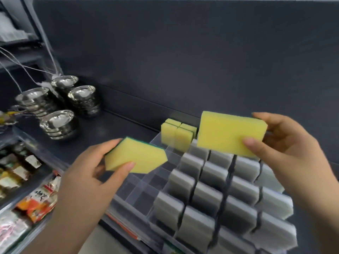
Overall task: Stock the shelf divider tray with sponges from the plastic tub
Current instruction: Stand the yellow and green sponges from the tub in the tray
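Left hand is raised over the near-left part of the divider tray, forearm entering from the lower left; its grip holds a yellow sponge, thumb on the broad yellow face, fingers behind; a green scouring layer shows along that sponge's upper edge. Right hand is held higher, over the tray's far rows; its grip pinches a second yellow sponge at the right end, thumb in front, fingers behind, broad face towards the camera; whether its lower edge touches the sponges beneath cannot be told. Four small yellow sponges stand upright at the tray's far end; grey sponges fill the right-hand rows. Stacked steel bowls sit on the shelf to the left.
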The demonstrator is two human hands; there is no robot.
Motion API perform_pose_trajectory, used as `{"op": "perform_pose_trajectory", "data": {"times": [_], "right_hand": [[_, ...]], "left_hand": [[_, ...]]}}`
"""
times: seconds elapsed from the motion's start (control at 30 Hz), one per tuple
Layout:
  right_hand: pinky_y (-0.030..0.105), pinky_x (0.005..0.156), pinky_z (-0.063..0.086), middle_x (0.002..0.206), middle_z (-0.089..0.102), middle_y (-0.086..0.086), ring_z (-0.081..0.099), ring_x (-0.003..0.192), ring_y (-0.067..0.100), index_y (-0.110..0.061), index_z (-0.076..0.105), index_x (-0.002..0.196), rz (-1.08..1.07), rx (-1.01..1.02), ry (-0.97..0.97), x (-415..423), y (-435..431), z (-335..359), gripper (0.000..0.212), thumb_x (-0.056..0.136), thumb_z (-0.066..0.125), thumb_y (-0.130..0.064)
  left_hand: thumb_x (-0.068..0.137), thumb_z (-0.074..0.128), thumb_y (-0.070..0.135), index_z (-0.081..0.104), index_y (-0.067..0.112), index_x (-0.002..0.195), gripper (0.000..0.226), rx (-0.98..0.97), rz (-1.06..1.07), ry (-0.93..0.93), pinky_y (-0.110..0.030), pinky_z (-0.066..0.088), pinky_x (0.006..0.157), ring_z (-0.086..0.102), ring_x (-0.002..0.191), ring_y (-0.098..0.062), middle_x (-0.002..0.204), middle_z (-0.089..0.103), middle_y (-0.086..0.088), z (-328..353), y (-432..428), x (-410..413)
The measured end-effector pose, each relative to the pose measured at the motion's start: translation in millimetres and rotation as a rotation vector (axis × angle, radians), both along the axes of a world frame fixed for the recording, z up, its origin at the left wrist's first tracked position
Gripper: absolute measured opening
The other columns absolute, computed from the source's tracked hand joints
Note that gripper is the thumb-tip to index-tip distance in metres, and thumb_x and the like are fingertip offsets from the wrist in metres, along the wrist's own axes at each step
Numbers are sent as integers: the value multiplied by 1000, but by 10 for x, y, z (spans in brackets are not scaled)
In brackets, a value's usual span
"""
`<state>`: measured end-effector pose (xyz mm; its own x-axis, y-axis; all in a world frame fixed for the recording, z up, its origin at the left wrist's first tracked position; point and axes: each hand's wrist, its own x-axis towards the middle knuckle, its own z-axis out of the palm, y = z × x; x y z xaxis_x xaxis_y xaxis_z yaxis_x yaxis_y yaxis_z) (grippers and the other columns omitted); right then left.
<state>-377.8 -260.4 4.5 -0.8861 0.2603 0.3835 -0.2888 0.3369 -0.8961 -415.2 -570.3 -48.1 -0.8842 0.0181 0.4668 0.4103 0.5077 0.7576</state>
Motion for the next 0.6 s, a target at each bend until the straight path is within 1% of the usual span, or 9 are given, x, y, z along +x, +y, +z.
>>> {"op": "perform_pose_trajectory", "data": {"times": [0.1, 0.17, 0.2, 0.27, 0.3, 0.37, 0.4, 0.5, 0.6], "right_hand": [[11, 68, 51, 91, 69, -13, 66, 81, 2, -37, 61, 101, -7, 101, -49, -306, -270, 55, 43, 59, 70, -41], [13, 72, 51, 91, 67, -12, 65, 84, 1, -41, 59, 103, -39, 226, -85, -530, -471, 62, 41, 64, 71, -40], [12, 73, 50, 91, 66, -11, 64, 84, 0, -42, 57, 103, -58, 287, -94, -651, -566, 56, 40, 68, 73, -35], [9, 73, 49, 91, 62, -16, 61, 86, -2, -46, 53, 103, -98, 406, -116, -914, -746, 35, 42, 72, 74, -26], [9, 75, 48, 92, 59, -19, 60, 87, -1, -46, 51, 105, -117, 475, -145, -1057, -831, 19, 44, 74, 74, -25], [13, 77, 43, 97, 55, -19, 56, 90, 3, -37, 52, 115, -140, 643, -240, -1357, -960, -56, 44, 77, 72, -25], [14, 78, 39, 101, 55, -15, 54, 92, 6, -32, 52, 120, -141, 727, -303, -1500, -1002, -118, 46, 78, 71, -25], [19, 88, 36, 122, 54, -2, 50, 109, 14, -25, 47, 129, -142, 882, -481, -1851, -1092, -340, 49, 83, 66, -26], [27, 95, 38, 129, 50, 1, 48, 116, 19, -26, 43, 132, -166, 941, -587, -2050, -1205, -499, 51, 85, 63, -26]], "left_hand": [[68, 66, 51, 55, 51, 113, 46, 41, -31, -32, -18, 50, 76, 63, 96, -3, 110, 64, 18, -89, -178, -341], [67, 65, 51, 55, 51, 111, 45, 76, -61, -39, -17, 49, 78, 62, 96, -3, 108, 65, 18, -124, -306, -584], [66, 64, 51, 55, 52, 110, 45, 88, -81, -40, -17, 49, 79, 62, 95, -3, 107, 65, 18, -138, -377, -708], [65, 62, 53, 56, 54, 107, 43, 90, -135, -49, -16, 48, 78, 62, 94, -1, 105, 64, 20, -145, -526, -962], [64, 62, 53, 56, 56, 105, 41, 80, -162, -42, -12, 47, 77, 61, 93, 2, 105, 62, 23, -141, -603, -1088], [65, 63, 49, 54, 59, 102, 39, 64, -212, -16, -2, 43, 75, 59, 92, 9, 107, 59, 29, -140, -764, -1340], [65, 63, 47, 53, 60, 101, 40, 63, -238, -18, 1, 41, 75, 58, 91, 10, 107, 58, 32, -151, -842, -1453], [66, 64, 43, 52, 56, 103, 41, 48, -314, -26, 1, 40, 77, 58, 93, 9, 107, 56, 33, -198, -1056, -1773], [66, 66, 41, 54, 52, 104, 42, 62, -375, -42, -5, 44, 79, 59, 94, 5, 107, 58, 28, -229, -1202, -2025]]}}
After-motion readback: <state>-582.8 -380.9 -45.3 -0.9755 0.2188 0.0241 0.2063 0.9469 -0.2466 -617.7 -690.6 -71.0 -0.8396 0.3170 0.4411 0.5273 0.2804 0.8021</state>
